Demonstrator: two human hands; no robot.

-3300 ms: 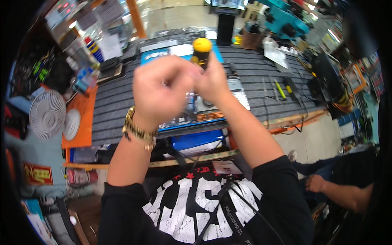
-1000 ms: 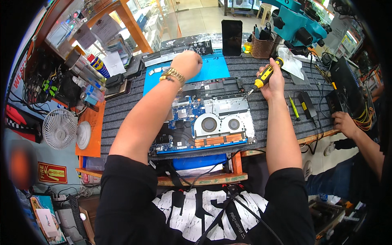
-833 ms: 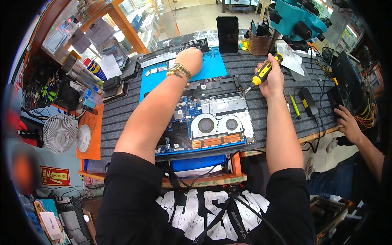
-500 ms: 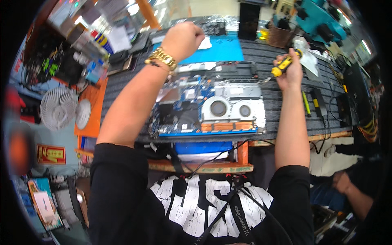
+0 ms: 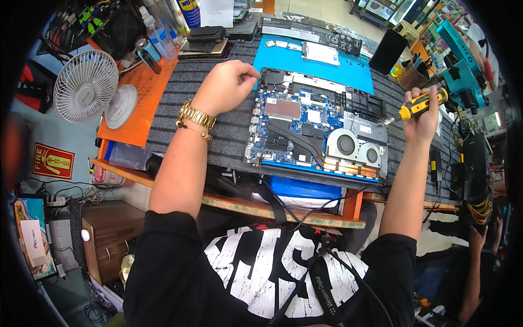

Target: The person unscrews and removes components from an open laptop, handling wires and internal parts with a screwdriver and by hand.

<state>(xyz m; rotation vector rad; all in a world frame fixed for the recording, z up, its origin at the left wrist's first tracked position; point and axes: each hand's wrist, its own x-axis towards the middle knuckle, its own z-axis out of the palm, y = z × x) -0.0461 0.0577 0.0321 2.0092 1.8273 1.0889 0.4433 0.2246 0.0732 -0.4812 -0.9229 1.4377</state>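
An opened laptop base (image 5: 283,139) lies on the ribbed dark mat, its blue circuit board, two round fans and copper heat pipes bare. My left hand (image 5: 226,87), with a gold watch on its wrist, hovers beside the laptop's far left corner. Its fingers are curled and pinched together; whatever they hold, if anything, is too small to see. In my right hand (image 5: 419,122) is a yellow and black screwdriver (image 5: 422,104), gripped by the handle. The shaft points left over the laptop's far right part, apparently above it.
Behind the laptop, a blue mat (image 5: 283,62) carries a silver plate (image 5: 321,53) and small parts; a long black battery (image 5: 310,35) lies along its far edge. A white fan (image 5: 87,87) stands left. Far right are a tool cup (image 5: 412,75) and a teal device (image 5: 463,76).
My left hand has come back from over the blue mat to the laptop's far left corner. The view has swung left. My right hand still grips the screwdriver.
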